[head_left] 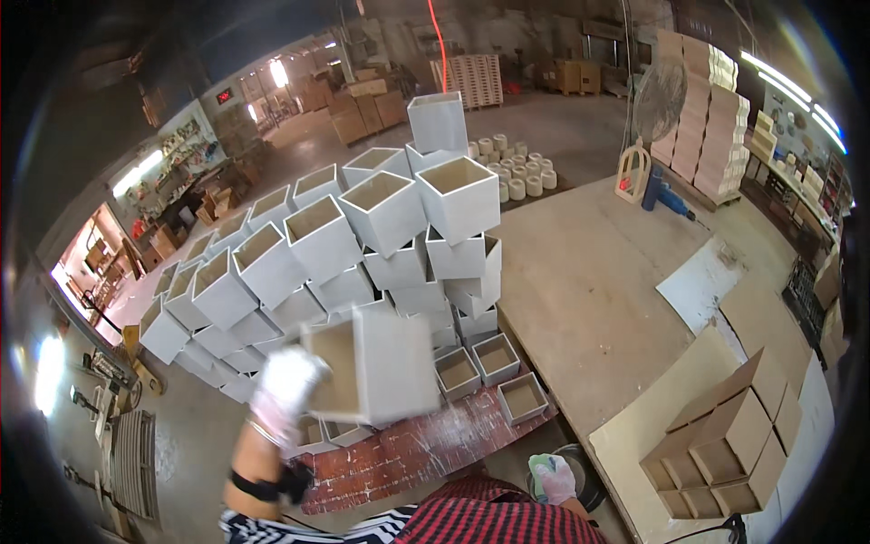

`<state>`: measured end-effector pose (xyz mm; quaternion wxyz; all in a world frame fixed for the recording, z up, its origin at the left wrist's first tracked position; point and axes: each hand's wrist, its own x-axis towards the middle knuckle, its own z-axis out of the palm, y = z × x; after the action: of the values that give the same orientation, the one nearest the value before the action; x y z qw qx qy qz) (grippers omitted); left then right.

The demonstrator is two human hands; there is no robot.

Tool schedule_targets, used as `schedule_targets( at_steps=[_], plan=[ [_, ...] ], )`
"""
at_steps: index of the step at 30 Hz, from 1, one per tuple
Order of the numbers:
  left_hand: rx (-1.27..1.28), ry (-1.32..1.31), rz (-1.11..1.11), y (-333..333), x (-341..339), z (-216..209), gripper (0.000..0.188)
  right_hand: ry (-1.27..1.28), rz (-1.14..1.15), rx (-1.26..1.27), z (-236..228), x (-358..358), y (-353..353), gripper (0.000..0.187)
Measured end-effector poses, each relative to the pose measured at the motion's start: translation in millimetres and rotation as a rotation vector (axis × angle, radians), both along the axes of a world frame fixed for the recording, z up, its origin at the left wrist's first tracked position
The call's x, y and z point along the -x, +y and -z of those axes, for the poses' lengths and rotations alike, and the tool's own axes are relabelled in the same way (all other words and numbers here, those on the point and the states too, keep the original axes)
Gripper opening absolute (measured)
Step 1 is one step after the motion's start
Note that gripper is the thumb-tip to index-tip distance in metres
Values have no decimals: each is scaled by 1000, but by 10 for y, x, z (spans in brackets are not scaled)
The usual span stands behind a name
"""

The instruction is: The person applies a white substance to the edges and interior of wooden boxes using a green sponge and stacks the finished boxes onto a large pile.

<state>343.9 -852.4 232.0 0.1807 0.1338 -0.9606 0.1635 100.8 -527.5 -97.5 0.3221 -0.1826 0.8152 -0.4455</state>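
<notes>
A white, open-topped square box [394, 363] is in the air before me, smeared by motion, its tan inside turned to the left. My left hand [288, 385], in a white glove, is closed on the box's left rim. Low by a dark bucket [589, 485], my gloved right hand [560, 480] is closed around something pale green [544, 467], soft-looking, perhaps a cloth or sponge. Behind the held box, many like white boxes [394, 208] stand stacked in slanting tiers. Below them, a few more rest at a worn red board [399, 462].
A broad tan tabletop [580, 272] fills the right, with cardboard dividers [725, 444] near me and a blue power tool [672, 201] at its far end. Beyond are round pale pots [517, 172], a fan [660, 100] and a tall pallet stack [698, 118].
</notes>
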Motion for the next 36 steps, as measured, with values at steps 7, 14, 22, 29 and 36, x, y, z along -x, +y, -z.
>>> schedule_targets(
  at_steps=[7,14,22,29,36],
  plan=[
    [184,195,-4,-1601,658,-1605,14,99,-12,-102,60,100,-344,47],
    [-715,365,-625,-2986,1919,-1838,42,96,88,-78,8,188,-617,45],
    [-498,-35,-655,-3545,2560,-1681,32,-22,232,-95,-82,136,-805,38],
    [-283,-309,-626,-3738,2770,-1618,36,-165,278,-20,-62,141,-935,37],
    [-312,-330,-658,-3702,2858,-1650,39,-292,293,60,11,122,-1053,35]
  ],
)
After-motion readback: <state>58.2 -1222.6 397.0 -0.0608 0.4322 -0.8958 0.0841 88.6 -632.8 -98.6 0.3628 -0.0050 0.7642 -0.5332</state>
